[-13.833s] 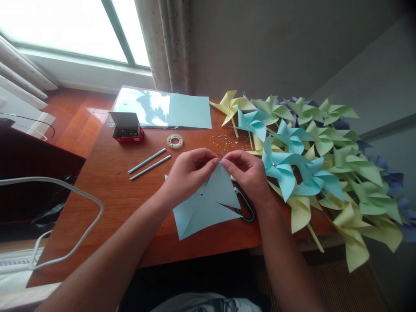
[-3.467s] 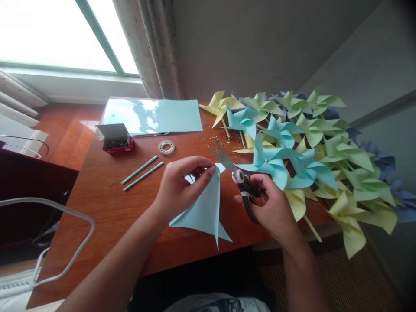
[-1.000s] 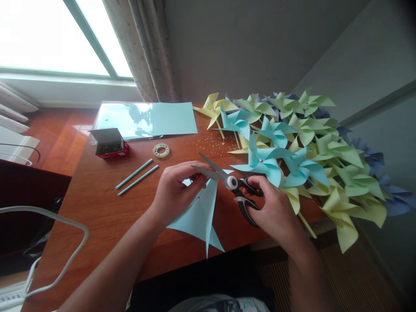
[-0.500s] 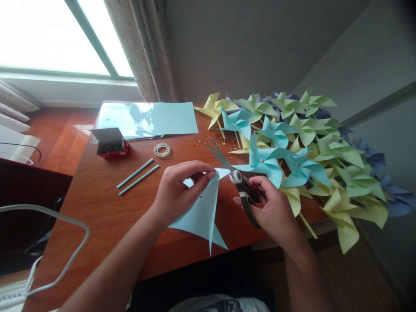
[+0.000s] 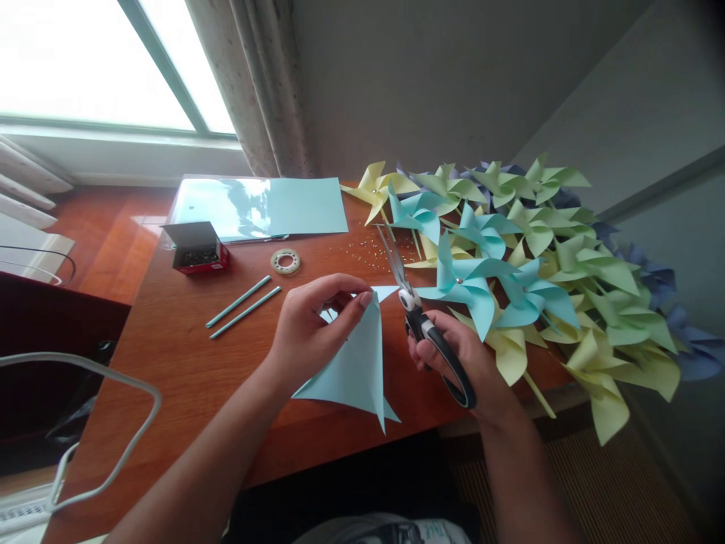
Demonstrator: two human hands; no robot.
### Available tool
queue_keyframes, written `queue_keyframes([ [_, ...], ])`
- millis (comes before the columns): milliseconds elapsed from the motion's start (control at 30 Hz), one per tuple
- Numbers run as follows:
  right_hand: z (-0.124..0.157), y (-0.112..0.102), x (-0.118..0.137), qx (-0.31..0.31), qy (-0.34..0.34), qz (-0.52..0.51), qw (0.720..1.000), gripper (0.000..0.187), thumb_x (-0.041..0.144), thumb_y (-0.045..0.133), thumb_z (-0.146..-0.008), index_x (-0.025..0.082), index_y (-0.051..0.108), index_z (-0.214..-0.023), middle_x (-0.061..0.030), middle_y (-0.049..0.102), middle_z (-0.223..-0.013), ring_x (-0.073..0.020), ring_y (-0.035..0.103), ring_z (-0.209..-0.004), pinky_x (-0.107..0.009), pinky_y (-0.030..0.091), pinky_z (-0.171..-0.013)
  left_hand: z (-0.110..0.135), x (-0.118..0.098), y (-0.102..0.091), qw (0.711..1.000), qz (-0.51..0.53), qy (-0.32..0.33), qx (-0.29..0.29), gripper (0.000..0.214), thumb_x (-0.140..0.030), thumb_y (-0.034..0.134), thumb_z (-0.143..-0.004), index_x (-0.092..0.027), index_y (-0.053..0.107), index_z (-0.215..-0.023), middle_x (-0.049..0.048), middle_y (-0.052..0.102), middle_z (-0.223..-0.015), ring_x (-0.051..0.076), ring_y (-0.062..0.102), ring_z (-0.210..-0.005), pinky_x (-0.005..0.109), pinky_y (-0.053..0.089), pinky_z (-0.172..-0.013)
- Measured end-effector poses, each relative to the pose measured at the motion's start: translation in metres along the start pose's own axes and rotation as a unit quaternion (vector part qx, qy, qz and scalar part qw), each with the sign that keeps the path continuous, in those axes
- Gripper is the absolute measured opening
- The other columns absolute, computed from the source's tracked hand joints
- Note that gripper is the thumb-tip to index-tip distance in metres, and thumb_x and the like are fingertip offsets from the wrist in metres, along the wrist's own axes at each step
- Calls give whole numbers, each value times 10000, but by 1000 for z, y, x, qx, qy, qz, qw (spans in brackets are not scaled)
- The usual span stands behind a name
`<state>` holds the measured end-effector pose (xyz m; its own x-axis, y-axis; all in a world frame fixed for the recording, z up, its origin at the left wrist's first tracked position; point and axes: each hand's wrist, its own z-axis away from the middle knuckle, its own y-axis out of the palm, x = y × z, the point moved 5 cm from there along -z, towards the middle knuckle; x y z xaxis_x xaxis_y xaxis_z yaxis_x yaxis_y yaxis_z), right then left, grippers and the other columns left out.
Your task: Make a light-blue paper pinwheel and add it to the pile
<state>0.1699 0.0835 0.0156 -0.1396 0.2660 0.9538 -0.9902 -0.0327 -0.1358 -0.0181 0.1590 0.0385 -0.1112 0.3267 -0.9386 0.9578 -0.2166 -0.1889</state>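
The left hand [image 5: 314, 321] pinches the gathered top of a light-blue sheet of paper with cut, pointed corners [image 5: 351, 381] between thumb and forefinger, above the near middle of a reddish-brown wooden table [image 5: 181, 393]. The sheet slopes down from the fingertips, and two of its narrow points reach toward the near edge.

Just to the right, the right hand [image 5: 467, 347] is curled around the handles of a pair of scissors with steel blades and black-and-white grips [image 5: 406, 299]. The blades point toward the far side and stand slightly apart, clear of the sheet.

To the left of the sheet lie two thin light-blue paper sticks [image 5: 241, 306], side by side and slanting. Beyond them are a pale ring-shaped roll of tape [image 5: 285, 261] and, farther left, a small red cardboard box with its lid raised [image 5: 199, 258], holding dark little pieces. Flat light-blue paper partly inside a shiny clear sleeve [image 5: 309, 205] lies at the far edge.

Crowded over the right side are folded paper pinwheels in yellow, light blue, green and purple [image 5: 460, 281].
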Motion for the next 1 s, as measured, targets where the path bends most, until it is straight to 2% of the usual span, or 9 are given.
queue_keyframes([
  [133,1,4,5,-70,-16,9,997,386,462,845,-679,233,611,-884,-8,686,-811,-181,661,-720,-296,568,-654,0,1,1,1000,-2,1,7,103,-257,728,-869,-155,724,-854,48,715,-747,127,629,-614,230,528,-569],
  [233,1,10,11,-93,-31,-4,995,380,427,847,-678,244,603,-904,-20,706,-838,-203,693,-772,-310,583,-682,0,1,2,1000,-1,-1,11,96,-252,727,-868,-156,722,-857,41,709,-740,126,626,-615,228,527,-572],
  [367,-1,18,15,-111,-48,-17,993,384,408,832,-691,238,588,-934,-35,718,-869,-213,713,-793,-314,586,-690,1,1,3,1000,-5,-3,12,87,-241,732,-860,-154,726,-863,38,715,-751,128,631,-638,227,529,-590],
  [567,-6,27,16,-124,-59,8,990,331,286,799,-703,243,586,-953,-22,729,-894,-194,691,-776,-295,566,-671,1,3,4,1000,4,-9,17,93,-246,739,-852,-159,730,-884,33,722,-757,132,646,-633,232,537,-593],
  [800,-10,27,13,-167,-51,-11,985,291,188,732,-691,239,576,-932,-9,718,-872,-179,682,-756,-263,527,-626,2,4,8,999,20,-10,43,109,-227,743,-852,-156,742,-935,51,746,-814,139,666,-686,228,538,-621],
  [1000,-14,25,11,-151,-38,-60,986,289,191,759,-665,227,572,-881,34,658,-764,-128,607,-635,-226,463,-546,2,1,9,997,40,-8,63,100,-178,745,-842,-153,736,-938,40,732,-829,116,633,-681,216,521,-614],
])
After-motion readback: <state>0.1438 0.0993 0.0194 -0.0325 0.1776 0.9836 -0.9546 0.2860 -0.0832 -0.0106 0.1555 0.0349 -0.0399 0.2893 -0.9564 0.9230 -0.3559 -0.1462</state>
